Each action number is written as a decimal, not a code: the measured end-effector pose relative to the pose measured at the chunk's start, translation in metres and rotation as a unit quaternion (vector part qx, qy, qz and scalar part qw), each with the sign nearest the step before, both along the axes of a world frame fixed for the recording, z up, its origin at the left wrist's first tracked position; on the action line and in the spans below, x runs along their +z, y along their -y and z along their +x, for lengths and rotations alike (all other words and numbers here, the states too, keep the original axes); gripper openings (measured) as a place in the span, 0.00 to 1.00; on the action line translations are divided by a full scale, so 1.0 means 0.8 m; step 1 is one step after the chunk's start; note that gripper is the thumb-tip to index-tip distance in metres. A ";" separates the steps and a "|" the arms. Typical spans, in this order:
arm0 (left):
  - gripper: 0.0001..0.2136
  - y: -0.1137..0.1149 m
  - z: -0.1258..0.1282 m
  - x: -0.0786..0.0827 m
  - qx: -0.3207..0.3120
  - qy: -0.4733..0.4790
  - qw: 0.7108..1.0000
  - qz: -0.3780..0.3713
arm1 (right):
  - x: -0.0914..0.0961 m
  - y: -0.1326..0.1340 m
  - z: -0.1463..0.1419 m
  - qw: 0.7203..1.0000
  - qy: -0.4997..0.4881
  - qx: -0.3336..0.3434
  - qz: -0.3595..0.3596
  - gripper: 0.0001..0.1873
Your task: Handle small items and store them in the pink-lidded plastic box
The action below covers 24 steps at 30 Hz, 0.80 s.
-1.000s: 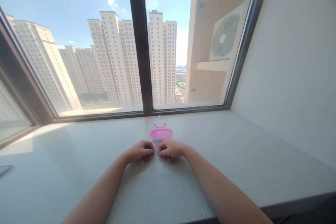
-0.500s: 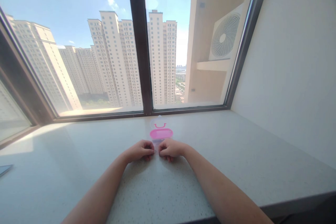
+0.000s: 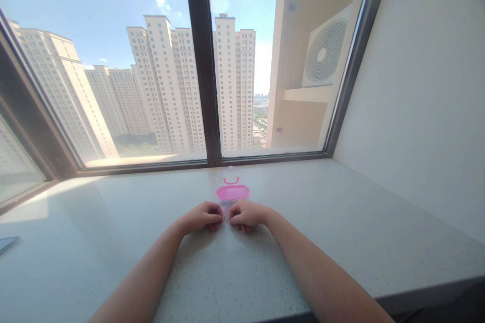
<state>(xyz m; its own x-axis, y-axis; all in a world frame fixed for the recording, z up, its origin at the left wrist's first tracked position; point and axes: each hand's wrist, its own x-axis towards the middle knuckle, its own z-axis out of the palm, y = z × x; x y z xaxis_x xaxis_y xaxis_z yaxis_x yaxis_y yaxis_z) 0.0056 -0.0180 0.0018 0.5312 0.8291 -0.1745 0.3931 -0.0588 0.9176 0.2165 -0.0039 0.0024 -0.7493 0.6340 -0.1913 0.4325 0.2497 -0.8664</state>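
Note:
My left hand (image 3: 209, 216) is closed in a pinch just above the sill, and a tiny loop-like thing, perhaps a small band, shows at its fingertips. Facing it across a narrow gap, my right hand (image 3: 242, 215) also has thumb and forefinger pressed together. Whatever it pinches is too small to tell. Right behind both hands stands a small clear plastic box with a pink rim (image 3: 232, 197). Its clear lid is tipped back toward the window, with a pink handle (image 3: 231, 181) on it. My hands partly hide the front of the box, and its contents are unclear.
The hands and box are on a pale speckled window sill (image 3: 113, 242). A dark window frame (image 3: 214, 149) runs along its back, and a white wall (image 3: 424, 96) bounds the right. The corner of a flat bluish thing (image 3: 7, 244) pokes in at the left edge.
My hands stay in nearly the same place. Only the fingertips have shifted slightly, and the dark loop at the left fingertips now looks pinkish.

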 end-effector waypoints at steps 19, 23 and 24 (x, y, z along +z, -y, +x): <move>0.08 -0.004 -0.004 -0.005 -0.008 0.000 1.000 -0.001 | -0.001 -0.001 -0.002 1.000 -0.005 -0.002 -0.009 0.02; 0.08 -0.005 -0.004 -0.006 -0.006 0.001 1.000 0.003 | -0.001 0.000 -0.002 1.000 -0.002 -0.004 -0.011 0.01; 0.08 -0.005 -0.004 -0.006 -0.006 0.001 1.000 0.005 | -0.001 0.000 -0.002 1.000 -0.004 -0.004 -0.010 0.01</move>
<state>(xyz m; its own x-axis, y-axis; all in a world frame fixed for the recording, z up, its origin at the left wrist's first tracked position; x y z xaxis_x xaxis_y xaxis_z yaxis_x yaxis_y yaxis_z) 0.0027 -0.0143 -0.0033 0.5419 0.8241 -0.1651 0.3912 -0.0734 0.9174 0.2152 -0.0040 0.0019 -0.7462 0.6355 -0.1983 0.4274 0.2290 -0.8746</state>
